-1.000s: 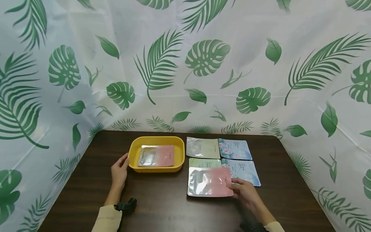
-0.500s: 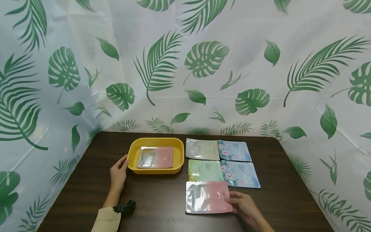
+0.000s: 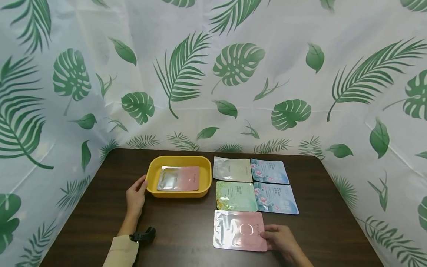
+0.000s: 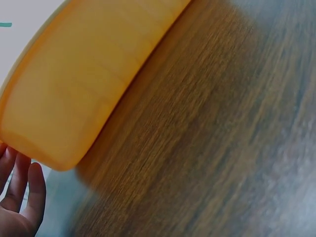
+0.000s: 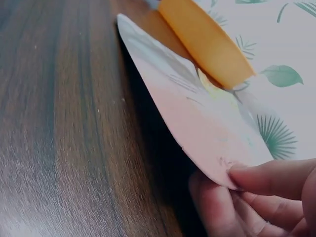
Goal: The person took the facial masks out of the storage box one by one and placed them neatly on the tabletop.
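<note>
My right hand (image 3: pixel 281 241) pinches the right edge of a pink and silver sheet mask packet (image 3: pixel 239 230), thumb on top and fingers underneath. In the right wrist view that packet (image 5: pixel 182 118) tilts up a little from the table near the hand. At the left end of a yellow plastic basin (image 3: pixel 153 174), the fingertips of my left hand (image 3: pixel 136 196) touch the outer side. The left wrist view has its fingers (image 4: pixel 35 190) fairly straight against the basin wall (image 4: pixel 74 89). Another pink and silver packet (image 3: pixel 178 178) lies flat inside the basin.
Right of the basin lie a pale silver-green packet (image 3: pixel 232 169), a green packet (image 3: pixel 237 196) and two blue floral packets (image 3: pixel 270 171), side by side in two rows. The dark wooden table (image 3: pixel 180 230) meets a leaf-patterned backdrop (image 3: pixel 250 129).
My right hand has drawn the pink packet toward the front of the table, off the green packet it partly covered. The left hand stays at the basin.
</note>
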Motion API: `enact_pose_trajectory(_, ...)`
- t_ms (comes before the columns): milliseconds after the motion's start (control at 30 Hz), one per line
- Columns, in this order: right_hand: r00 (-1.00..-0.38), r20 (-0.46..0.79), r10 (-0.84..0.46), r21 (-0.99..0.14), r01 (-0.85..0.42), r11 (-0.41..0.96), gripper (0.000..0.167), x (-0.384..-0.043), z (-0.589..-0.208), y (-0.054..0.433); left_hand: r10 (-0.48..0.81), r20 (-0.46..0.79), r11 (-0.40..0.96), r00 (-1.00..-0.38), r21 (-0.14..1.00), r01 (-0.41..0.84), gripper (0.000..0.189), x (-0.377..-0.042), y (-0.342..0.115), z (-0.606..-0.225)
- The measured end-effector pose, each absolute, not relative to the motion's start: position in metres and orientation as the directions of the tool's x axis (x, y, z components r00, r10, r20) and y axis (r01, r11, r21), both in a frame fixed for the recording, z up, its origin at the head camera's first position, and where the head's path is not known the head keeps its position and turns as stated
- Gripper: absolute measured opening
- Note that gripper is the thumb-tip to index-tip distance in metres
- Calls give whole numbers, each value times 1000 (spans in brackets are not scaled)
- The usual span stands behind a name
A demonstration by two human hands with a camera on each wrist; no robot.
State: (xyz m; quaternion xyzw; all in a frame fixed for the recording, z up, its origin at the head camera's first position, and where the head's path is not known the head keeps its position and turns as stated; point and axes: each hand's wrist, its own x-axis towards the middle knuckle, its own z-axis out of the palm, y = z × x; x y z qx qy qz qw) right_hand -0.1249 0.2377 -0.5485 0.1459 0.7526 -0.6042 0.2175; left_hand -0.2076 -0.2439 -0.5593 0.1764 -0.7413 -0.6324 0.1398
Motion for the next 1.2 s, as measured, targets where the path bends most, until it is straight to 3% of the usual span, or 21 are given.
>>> enact_pose_trajectory(267, -902, -432, -13, -818, 386, 426, 29, -125, -541, 240, -435, -15, 135, -900, 987, -82, 43, -207, -244, -558)
enact_pose_trajectory(633, -930, -366, 7, -807, 321, 496, 20, -139, -525, 238, -427, -17, 137, -904, 987, -84, 45, -207, -244, -558)
enact_pose_trajectory(1200, -961, -253, -115, -929, 208, 307, 34, -201, -482, 192, -426, -26, 142, -904, 985, -95, 46, -206, -244, -554)
